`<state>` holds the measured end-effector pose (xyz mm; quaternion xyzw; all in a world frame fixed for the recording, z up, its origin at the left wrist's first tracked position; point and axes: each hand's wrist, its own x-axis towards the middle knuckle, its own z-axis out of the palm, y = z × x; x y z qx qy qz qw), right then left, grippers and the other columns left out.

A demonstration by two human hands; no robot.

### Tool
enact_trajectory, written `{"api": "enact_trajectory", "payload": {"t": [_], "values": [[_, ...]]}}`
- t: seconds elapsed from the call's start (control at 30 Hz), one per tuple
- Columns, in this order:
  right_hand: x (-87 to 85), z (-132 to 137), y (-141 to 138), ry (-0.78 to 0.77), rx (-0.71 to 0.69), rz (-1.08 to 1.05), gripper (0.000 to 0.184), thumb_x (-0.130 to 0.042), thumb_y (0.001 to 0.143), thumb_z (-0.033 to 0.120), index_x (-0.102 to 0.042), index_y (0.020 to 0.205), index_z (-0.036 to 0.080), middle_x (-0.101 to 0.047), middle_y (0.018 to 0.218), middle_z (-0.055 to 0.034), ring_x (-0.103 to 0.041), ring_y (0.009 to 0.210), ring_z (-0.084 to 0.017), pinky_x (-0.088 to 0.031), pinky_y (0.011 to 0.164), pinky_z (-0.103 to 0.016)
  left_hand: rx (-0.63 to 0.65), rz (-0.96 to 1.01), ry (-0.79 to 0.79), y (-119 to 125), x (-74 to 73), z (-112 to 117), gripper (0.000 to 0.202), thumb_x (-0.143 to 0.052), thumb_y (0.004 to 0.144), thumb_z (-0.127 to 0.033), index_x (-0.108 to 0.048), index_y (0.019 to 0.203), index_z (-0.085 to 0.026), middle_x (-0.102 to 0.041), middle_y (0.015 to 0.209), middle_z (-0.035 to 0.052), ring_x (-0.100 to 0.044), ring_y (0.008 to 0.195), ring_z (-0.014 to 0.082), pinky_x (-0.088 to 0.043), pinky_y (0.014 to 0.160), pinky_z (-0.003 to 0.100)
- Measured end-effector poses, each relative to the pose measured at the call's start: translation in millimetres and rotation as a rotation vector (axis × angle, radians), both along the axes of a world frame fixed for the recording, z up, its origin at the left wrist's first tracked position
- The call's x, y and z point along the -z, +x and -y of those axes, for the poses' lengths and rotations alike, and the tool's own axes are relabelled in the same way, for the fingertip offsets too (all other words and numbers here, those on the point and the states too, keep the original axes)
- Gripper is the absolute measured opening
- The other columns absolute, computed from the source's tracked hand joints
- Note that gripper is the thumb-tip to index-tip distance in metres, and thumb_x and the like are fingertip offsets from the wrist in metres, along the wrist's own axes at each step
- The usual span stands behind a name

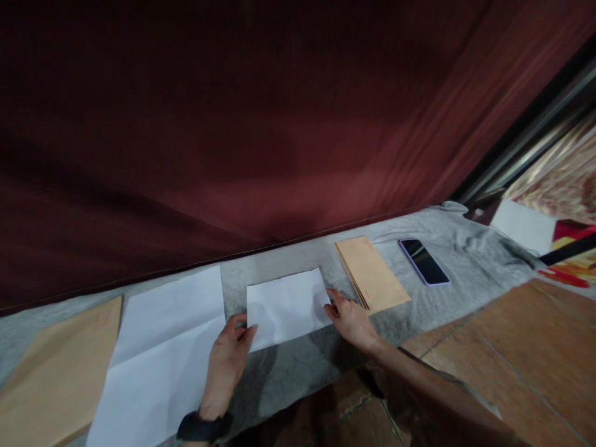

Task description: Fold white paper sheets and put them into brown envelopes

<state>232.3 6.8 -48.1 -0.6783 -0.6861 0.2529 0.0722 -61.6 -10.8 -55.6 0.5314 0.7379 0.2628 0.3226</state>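
A white sheet of paper, apparently folded to half size, lies on the grey cloth between my two hands. My left hand pinches its left edge between thumb and fingers, a black band around that wrist. At the opposite edge, my right hand grips the paper's right side with curled fingers. Just beyond the right hand rests a small stack of brown envelopes. Left of the left hand, larger white paper lies spread out with a crease across it.
A big brown envelope lies at the far left. A phone in a purple case sits on the grey cloth to the right. Dark red curtain hangs behind. Tiled floor shows at lower right.
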Motion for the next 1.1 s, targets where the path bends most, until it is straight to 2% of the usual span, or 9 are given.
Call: {"api": "enact_trajectory", "payload": {"t": [0.3, 0.43, 0.67, 0.93, 1.1], "values": [[-3.4, 1.4, -1.9, 0.014, -0.038, 0.079, 0.048, -0.047, 0.101, 0.029, -0.045, 0.148, 0.017, -0.077, 0.104, -0.013, -0.074, 0.097, -0.03, -0.052, 0.078, -0.034, 0.014, 0.038, -0.021, 0.6, -0.6, -1.9, 0.018, -0.059, 0.082, -0.035, -0.063, 0.096, -0.025, -0.068, 0.064, -0.0018, -0.063, 0.057, 0.0194, -0.041, 0.054, 0.028], [-5.6, 3.2, -3.3, 0.016, -0.053, 0.111, 0.05, -0.047, 0.101, 0.028, -0.043, 0.15, 0.017, -0.077, 0.106, -0.0135, -0.074, 0.098, -0.029, -0.052, 0.08, -0.034, 0.033, 0.037, -0.055, 0.1, -3.1, -2.1, 0.021, -0.059, 0.081, -0.039, -0.059, 0.097, -0.025, -0.068, 0.065, -0.0022, -0.063, 0.056, 0.0199, -0.042, 0.054, 0.03], [-10.0, 3.7, -6.0, 0.015, -0.059, 0.137, 0.049, -0.042, 0.102, 0.029, -0.044, 0.15, 0.015, -0.076, 0.109, -0.0147, -0.073, 0.1, -0.03, -0.053, 0.082, -0.034, 0.013, 0.05, -0.099, -1.1, -2.0, -3.9, 0.026, -0.057, 0.079, -0.043, -0.057, 0.098, -0.026, -0.067, 0.062, -0.0029, -0.064, 0.056, 0.0211, -0.042, 0.053, 0.03], [-6.5, 2.7, -5.7, 0.02, -0.063, 0.128, 0.052, -0.04, 0.102, 0.028, -0.041, 0.152, 0.014, -0.075, 0.115, -0.0152, -0.073, 0.102, -0.03, -0.053, 0.084, -0.035, -0.033, 0.056, -0.114, 0.2, 1.4, -4.5, 0.027, -0.057, 0.08, -0.04, -0.056, 0.102, -0.025, -0.067, 0.064, -0.0041, -0.062, 0.056, 0.0192, -0.041, 0.054, 0.029], [-5.6, 3.0, -5.9, 0.02, -0.065, 0.18, 0.056, -0.04, 0.102, 0.029, -0.036, 0.156, 0.014, -0.075, 0.113, -0.0155, -0.073, 0.099, -0.031, -0.054, 0.082, -0.038, -0.044, 0.087, -0.146, 2.5, -3.6, -5.5, 0.027, -0.058, 0.079, -0.037, -0.055, 0.103, -0.024, -0.066, 0.063, -0.0044, -0.061, 0.055, 0.0186, -0.04, 0.053, 0.028]]}}
